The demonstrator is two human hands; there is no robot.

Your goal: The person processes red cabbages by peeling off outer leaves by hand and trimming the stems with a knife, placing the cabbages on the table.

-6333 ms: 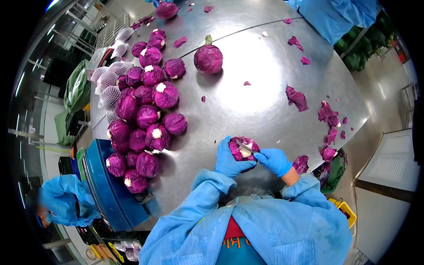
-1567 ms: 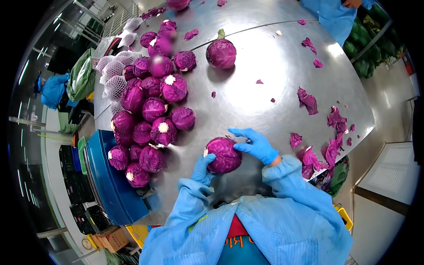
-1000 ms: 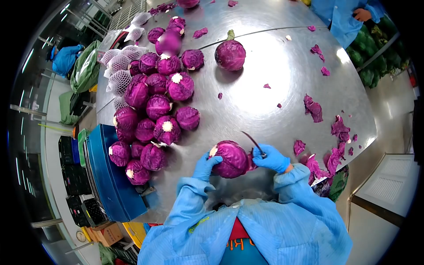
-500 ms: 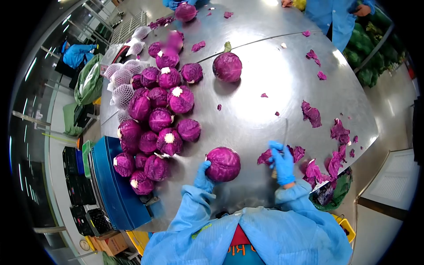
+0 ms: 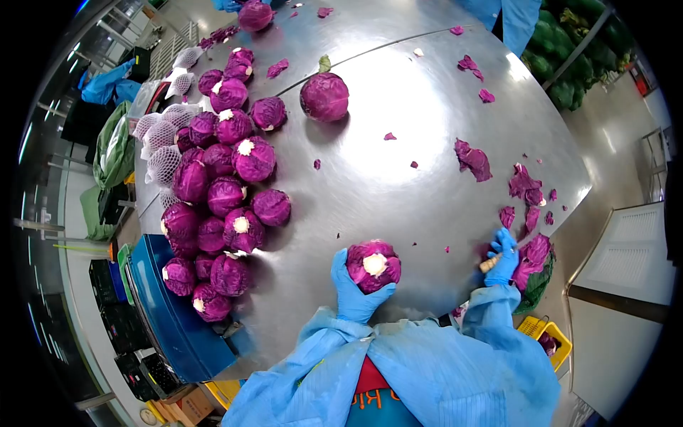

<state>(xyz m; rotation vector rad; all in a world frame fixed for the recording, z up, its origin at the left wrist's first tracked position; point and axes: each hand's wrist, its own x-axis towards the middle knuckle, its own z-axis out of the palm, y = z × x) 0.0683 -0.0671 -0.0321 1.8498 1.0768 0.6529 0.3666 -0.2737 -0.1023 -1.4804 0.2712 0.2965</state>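
A red cabbage (image 5: 375, 267) with its pale cut stem facing up rests in my left hand (image 5: 354, 290), whose gloved fingers and thumb wrap its left and lower sides. At the table's right edge, my right hand (image 5: 504, 257) is closed around the knife (image 5: 489, 264); its light handle shows, while the blade is hard to make out. Loose purple leaves (image 5: 532, 257) lie beside that hand. To the left stands a pile of red cabbages (image 5: 226, 196), several with white stem ends showing. One larger cabbage (image 5: 324, 97) sits apart, farther back.
The metal table (image 5: 398, 192) carries scattered leaf scraps (image 5: 473, 159). White net sleeves (image 5: 162, 135) lie beyond the pile. A blue bin (image 5: 167, 306) stands at the left edge, and a yellow basket (image 5: 562, 349) at lower right. Blue-clad people (image 5: 516, 21) stand at the far side.
My left hand has turned the cabbage so its stem end faces up. My right hand has moved right with the knife, to the leaves at the table's edge. The camera view has shifted.
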